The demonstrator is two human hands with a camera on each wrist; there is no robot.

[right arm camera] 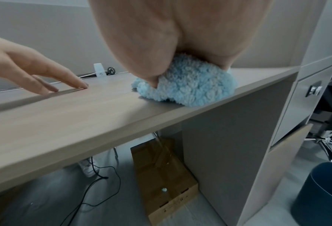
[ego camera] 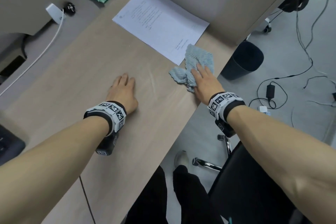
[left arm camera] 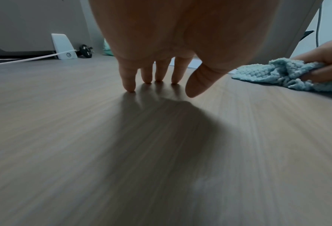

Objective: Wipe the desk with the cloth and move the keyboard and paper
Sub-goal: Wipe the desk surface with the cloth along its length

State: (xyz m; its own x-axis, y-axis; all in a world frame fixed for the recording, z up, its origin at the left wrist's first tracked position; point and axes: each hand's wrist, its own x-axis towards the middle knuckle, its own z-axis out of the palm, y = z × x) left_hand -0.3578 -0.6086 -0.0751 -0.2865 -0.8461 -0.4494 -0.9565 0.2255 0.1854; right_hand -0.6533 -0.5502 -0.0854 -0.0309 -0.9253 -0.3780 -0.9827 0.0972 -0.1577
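Wiping in progress at the near right edge of the counter (ego camera: 91,71). Right hand (ego camera: 203,82) lies on the blue cloth (ego camera: 192,65), fingers out flat on top in the head view; the right wrist view shows the thumb dug into the bunched pile, so the grip pins and partly gathers the cloth against the wood. Left hand (ego camera: 123,91) rests mid-counter, fingers (left arm camera: 130,79) straight and slightly spread, tips touching the surface, holding nothing.

Positions: cloth sits at the near right corner of the paper (ego camera: 160,23), its far fold overlapping that corner. Paper lies flat at the far right, along the partition. Keyboard (ego camera: 9,143) shows only as a dark corner at the near left edge of the head view. Faint arc-shaped streaks on the wood between the hands.

Handling, judged:
- Cloth: soft, thick, light; folds on itself and will bunch under a sideways push. Flat palm pressure from above spreads it best.
- Paper: thin, limp, light; likely to drag with the cloth where they overlap. Slide a corner over the counter edge or pinch one corner to lift.
- Keyboard: rigid, heavier; take by both short ends.
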